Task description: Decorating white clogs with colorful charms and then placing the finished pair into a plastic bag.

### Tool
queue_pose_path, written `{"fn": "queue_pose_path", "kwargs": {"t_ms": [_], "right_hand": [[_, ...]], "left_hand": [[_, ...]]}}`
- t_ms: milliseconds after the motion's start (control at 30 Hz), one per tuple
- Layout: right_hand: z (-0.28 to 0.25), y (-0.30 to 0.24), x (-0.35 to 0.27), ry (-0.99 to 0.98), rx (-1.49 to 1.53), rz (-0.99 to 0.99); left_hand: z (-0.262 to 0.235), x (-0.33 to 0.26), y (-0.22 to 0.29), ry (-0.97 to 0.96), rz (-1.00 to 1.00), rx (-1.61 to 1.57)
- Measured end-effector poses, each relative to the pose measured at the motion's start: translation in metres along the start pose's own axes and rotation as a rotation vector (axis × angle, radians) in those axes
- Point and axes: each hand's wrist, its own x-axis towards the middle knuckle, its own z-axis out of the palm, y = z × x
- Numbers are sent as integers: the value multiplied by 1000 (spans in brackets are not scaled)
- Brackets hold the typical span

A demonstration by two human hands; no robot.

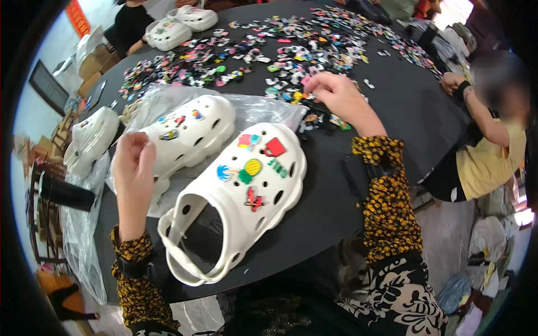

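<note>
charms (pixel 291 39) crowd far table (clogs (pixel 235 196) near)

A round black tabletop (pixel 403 106) carries a wide scatter of small colourful charms (pixel 291 39), white clogs (pixel 238 190) near its front edge, one clog (pixel 188 131) on a clear plastic bag (pixel 263 109), and another pair (pixel 179 25) at the far side.
</note>
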Motion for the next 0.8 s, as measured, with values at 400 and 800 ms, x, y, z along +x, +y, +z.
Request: {"fn": "queue_pose_path", "kwargs": {"t_ms": [400, 800], "right_hand": [[10, -18, -9, -93, -149, -53], [10, -17, -7, 16, -152, -46]], "left_hand": [[-12, 1, 11, -79, -390, -343], [-2, -7, 24, -181, -462, -440]]}}
